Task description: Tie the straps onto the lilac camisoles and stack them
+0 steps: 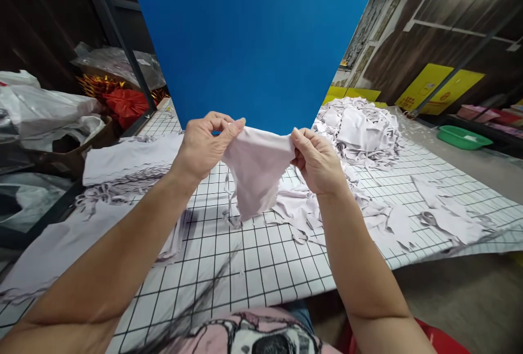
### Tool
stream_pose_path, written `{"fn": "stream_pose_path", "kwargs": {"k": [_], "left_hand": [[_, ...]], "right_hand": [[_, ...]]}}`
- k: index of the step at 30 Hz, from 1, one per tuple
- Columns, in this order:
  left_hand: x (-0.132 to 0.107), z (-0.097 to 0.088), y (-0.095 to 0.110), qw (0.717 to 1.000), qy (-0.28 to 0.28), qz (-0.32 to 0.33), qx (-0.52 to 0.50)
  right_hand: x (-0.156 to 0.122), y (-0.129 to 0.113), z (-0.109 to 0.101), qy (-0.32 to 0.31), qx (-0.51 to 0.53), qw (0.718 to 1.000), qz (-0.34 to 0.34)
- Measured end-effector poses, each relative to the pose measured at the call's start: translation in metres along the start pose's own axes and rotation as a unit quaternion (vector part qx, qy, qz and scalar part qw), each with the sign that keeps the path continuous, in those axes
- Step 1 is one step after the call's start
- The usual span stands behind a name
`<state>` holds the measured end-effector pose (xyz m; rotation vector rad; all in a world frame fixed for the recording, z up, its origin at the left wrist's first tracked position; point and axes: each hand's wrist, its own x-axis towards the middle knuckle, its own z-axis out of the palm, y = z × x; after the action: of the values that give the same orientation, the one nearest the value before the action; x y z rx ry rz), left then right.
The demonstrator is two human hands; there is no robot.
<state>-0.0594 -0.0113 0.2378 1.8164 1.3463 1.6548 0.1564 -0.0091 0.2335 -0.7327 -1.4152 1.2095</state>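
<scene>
A pale pink underwear piece point(259, 171) hangs stretched between my two hands, wide along its top edge and narrowing downward. My left hand point(206, 144) pinches its upper left corner between thumb and fingers. At the upper right corner, my right hand point(316, 158) grips the same edge. The piece is held up above the grid-patterned table point(220, 256). Behind it and to the right lie loose pale fabric pieces and strips point(300, 209). The fingertips behind the cloth are partly hidden.
Stacks of pale fabric point(131, 160) lie on the left of the table. A large heap of similar pieces point(363, 128) stands at the back right. A blue panel point(257, 43) rises behind my hands. Bags point(44, 106) sit far left; a green basin point(464, 137) is far right.
</scene>
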Motion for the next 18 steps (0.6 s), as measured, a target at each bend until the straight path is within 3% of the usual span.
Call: {"fn": "stream_pose_path", "kwargs": {"k": [4, 6, 8, 10, 14, 16, 18], "left_hand": [[-0.001, 0.005, 0.003, 0.995, 0.012, 0.061, 0.083], [-0.002, 0.009, 0.008, 0.991, -0.06, 0.088, 0.087], [-0.002, 0.014, 0.013, 0.979, -0.177, 0.079, 0.061], [0.0, 0.019, 0.016, 0.967, -0.247, 0.063, 0.03], [0.009, 0.025, 0.014, 0.971, -0.236, 0.033, -0.009], [0.012, 0.025, 0.012, 0.974, -0.227, 0.018, -0.016], [0.016, 0.022, 0.012, 0.977, -0.21, 0.02, -0.019]], "right_hand": [[0.005, 0.002, 0.008, -0.004, -0.011, 1.0, -0.002], [0.009, 0.004, 0.012, -0.015, -0.018, 1.0, 0.0], [0.011, 0.006, 0.014, -0.023, -0.023, 0.999, 0.002], [0.011, 0.008, 0.012, -0.026, -0.022, 0.999, 0.002], [-0.001, 0.025, 0.001, -0.068, -0.017, 0.998, 0.007], [-0.014, 0.045, -0.004, -0.132, -0.042, 0.99, 0.033], [-0.029, 0.072, -0.007, -0.153, -0.112, 0.98, 0.06]]}}
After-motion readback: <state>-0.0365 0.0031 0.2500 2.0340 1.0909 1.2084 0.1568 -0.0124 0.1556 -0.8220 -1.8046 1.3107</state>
